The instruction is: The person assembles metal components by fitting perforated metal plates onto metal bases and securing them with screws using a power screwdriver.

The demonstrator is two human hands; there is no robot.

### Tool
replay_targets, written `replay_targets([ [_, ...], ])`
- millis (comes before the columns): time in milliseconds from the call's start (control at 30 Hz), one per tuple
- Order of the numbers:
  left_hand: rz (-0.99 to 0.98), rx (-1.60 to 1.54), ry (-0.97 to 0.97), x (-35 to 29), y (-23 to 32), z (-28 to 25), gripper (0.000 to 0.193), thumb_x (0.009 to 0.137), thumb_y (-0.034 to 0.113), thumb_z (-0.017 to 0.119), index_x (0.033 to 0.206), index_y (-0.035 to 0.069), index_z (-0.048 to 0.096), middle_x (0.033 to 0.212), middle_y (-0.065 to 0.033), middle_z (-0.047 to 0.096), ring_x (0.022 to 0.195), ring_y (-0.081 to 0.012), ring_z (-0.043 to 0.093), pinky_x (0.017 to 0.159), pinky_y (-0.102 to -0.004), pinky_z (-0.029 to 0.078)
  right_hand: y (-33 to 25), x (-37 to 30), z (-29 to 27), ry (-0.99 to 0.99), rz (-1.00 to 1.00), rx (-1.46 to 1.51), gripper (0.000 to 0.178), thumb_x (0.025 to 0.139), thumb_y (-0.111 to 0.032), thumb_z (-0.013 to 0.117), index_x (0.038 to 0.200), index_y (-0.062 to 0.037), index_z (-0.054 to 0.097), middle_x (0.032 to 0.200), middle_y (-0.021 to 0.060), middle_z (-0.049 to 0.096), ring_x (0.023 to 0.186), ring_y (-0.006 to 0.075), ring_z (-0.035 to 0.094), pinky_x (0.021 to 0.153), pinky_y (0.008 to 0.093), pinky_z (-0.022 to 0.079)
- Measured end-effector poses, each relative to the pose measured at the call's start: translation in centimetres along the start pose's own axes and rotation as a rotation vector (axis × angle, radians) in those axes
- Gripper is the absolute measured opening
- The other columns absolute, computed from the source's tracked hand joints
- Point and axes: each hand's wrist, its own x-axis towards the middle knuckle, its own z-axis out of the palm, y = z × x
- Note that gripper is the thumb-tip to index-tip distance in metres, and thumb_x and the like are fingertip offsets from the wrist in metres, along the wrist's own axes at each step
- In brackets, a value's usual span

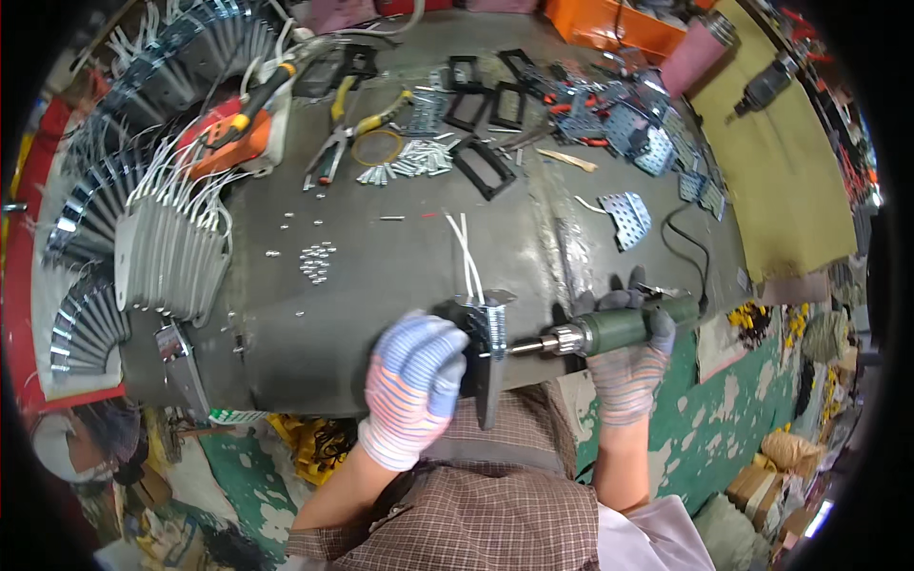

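Observation:
My left hand, in a striped glove, is closed round a dark flat part near the table's front edge. Two white wires rise from this part, and a silvery metal piece shows on its right side. In my right hand, also gloved, lies a green electric screwdriver, held level. Its bit points left and meets the metal piece, or comes very close; I cannot tell which. A perforated metal plate lies beyond the screwdriver. The left fingertips are partly hidden behind the dark part.
Small screws lie scattered left of centre. Farther back are metal tubes, pliers, black frames and heaped perforated plates. Wired flat parts stand at left. A pink bottle and orange bin stand far right.

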Motion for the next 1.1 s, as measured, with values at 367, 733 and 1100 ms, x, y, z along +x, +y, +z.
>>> replay_targets([
  [367, -0.130, 0.753, 0.092, 4.4, -8.7, -5.5, 0.016, 0.078, 0.015, 0.067, 0.095, 0.014, 0.068, 0.098, -0.0097, 0.061, 0.094, -0.0304, 0.056, 0.084, -0.0415, 0.043, 0.0, 0.2, 0.6, 0.036, 0.045, -0.002, 0.052, 0.075, -0.015, 0.070, 0.124, -0.0089, 0.053, 0.089, 0.0012, 0.066, 0.091, 0.0196, 0.062, 0.108, 0.0492, 0.032],
  [733, -0.472, -0.189, 0.163, 3.2, -3.9, -4.0, 0.014, 0.087, -0.001, 0.056, 0.099, 0.006, 0.057, 0.093, -0.0086, 0.061, 0.089, -0.0188, 0.060, 0.080, -0.0281, 0.047, 0.0, 0.0, 0.6, 0.064, -0.003, -0.018, 0.051, 0.075, -0.014, 0.069, 0.123, -0.0097, 0.053, 0.090, 0.0023, 0.066, 0.092, 0.0223, 0.062, 0.107, 0.0500, 0.034],
  [1100, -0.900, -1.283, 0.066, -1.6, 1.9, 0.6, 0.015, 0.088, 0.004, 0.062, 0.103, 0.001, 0.058, 0.090, -0.0077, 0.063, 0.074, -0.0140, 0.063, 0.067, -0.0277, 0.057, 0.4, -0.5, 1.5, 0.041, 0.008, 0.023, 0.045, 0.075, -0.012, 0.069, 0.119, -0.0105, 0.057, 0.092, 0.0047, 0.066, 0.093, 0.0233, 0.061, 0.107, 0.0515, 0.033],
])
